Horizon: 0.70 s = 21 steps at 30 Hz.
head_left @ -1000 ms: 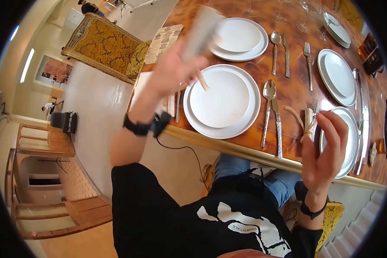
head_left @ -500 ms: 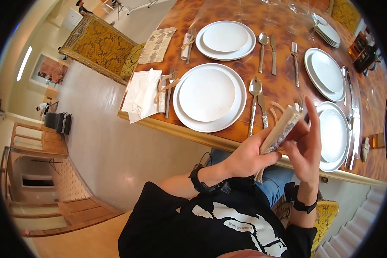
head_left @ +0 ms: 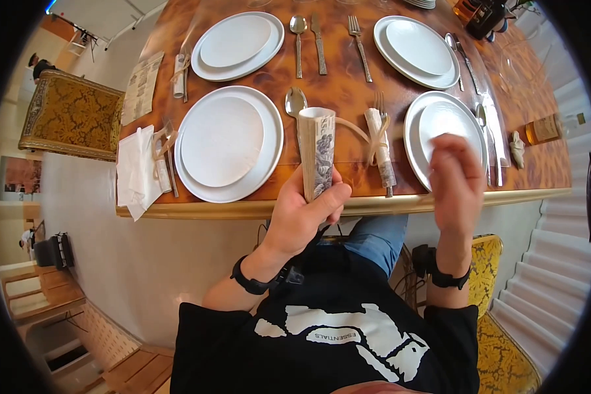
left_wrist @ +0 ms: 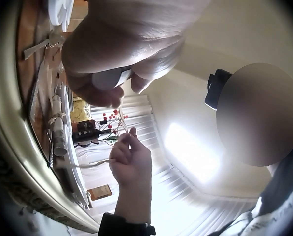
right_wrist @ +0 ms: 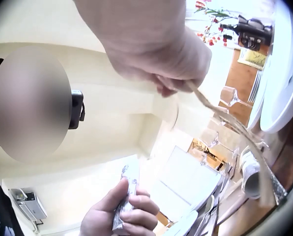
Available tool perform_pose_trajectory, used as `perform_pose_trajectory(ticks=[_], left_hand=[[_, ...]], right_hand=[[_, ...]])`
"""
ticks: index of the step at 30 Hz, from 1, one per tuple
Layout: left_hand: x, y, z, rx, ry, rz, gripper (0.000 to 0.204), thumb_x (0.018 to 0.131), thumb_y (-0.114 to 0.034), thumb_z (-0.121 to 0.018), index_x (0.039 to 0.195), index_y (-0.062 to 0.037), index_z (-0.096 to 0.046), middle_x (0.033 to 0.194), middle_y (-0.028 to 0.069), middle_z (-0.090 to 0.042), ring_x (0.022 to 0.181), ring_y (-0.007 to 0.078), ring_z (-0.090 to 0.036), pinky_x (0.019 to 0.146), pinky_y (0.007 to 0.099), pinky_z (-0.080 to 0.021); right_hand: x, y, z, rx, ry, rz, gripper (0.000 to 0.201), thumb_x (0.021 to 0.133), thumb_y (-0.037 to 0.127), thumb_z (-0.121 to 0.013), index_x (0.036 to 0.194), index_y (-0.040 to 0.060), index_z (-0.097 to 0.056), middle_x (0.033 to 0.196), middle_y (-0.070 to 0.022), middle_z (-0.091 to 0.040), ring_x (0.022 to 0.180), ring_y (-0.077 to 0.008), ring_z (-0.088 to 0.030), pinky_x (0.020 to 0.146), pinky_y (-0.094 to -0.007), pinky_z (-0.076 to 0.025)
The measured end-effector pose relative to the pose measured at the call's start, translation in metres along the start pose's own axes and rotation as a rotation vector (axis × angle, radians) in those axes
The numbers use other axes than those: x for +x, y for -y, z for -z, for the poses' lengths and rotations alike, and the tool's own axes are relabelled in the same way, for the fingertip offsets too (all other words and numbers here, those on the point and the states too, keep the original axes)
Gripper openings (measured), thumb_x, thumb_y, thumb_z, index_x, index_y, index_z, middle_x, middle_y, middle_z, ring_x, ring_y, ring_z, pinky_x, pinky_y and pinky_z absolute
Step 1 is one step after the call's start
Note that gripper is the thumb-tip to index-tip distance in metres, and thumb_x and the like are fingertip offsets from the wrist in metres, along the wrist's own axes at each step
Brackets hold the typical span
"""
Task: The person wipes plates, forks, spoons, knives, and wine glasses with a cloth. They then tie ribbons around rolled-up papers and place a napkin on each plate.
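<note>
My left hand [head_left: 302, 213] grips a rolled printed napkin [head_left: 318, 154] upright near the table's front edge, thumb across its lower part. In the head view my right hand [head_left: 456, 180] is raised over the right place setting, somewhat blurred. Its fingertips pinch a beige ribbon [right_wrist: 235, 125], which hangs down in a long strip in the right wrist view. On the table between the hands lies another napkin roll [head_left: 381, 151] with ribbon around it, beside a fork [head_left: 379, 102]. The held roll partly covers a spoon [head_left: 295, 102].
Stacked white plates [head_left: 230, 177] stand left of the held roll, more plates [head_left: 410, 134] to the right. White napkins [head_left: 138, 164] and another tied roll [head_left: 161, 161] lie at the left corner. Bottles [head_left: 482, 20] stand at the back. A gold rim [head_left: 243, 210] edges the table.
My left hand came down from the far left with the napkin roll, met the right hand, and now holds it upright in the middle. The right hand has moved apart, pinching ribbon.
</note>
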<state>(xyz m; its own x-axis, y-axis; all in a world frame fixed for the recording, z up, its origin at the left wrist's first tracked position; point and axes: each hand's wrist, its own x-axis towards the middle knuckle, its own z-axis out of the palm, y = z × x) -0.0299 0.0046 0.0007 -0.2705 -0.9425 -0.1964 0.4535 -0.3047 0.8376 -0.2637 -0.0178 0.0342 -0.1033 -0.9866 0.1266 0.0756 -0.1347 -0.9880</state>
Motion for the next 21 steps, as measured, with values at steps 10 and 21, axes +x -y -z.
perform_pose_trajectory(ticks=[10,21], left_hand=[[-0.004,0.006,-0.014,0.197,0.552,0.399,0.039,0.084,-0.02,-0.077,0.109,-0.0043,-0.052,0.08,0.0004,-0.054,0.061,0.0067,-0.055,0.051,0.0222,-0.045],[-0.008,0.036,-0.026,0.957,-0.002,-0.37,0.059,0.078,-0.017,-0.08,0.126,-0.0014,-0.049,0.1,0.0203,-0.065,0.093,0.0411,-0.065,0.076,0.0412,-0.053]], right_hand=[[0.006,0.003,-0.038,0.008,0.583,0.103,0.042,0.078,0.013,-0.074,0.115,-0.0029,-0.061,0.101,-0.0087,-0.065,0.088,-0.0117,-0.062,0.075,-0.0249,-0.049],[-0.011,-0.022,-0.056,-0.219,0.058,0.062,0.01,0.084,0.005,-0.066,0.089,-0.0016,-0.061,0.077,-0.0018,-0.062,0.07,-0.0076,-0.057,0.064,-0.0235,-0.046]])
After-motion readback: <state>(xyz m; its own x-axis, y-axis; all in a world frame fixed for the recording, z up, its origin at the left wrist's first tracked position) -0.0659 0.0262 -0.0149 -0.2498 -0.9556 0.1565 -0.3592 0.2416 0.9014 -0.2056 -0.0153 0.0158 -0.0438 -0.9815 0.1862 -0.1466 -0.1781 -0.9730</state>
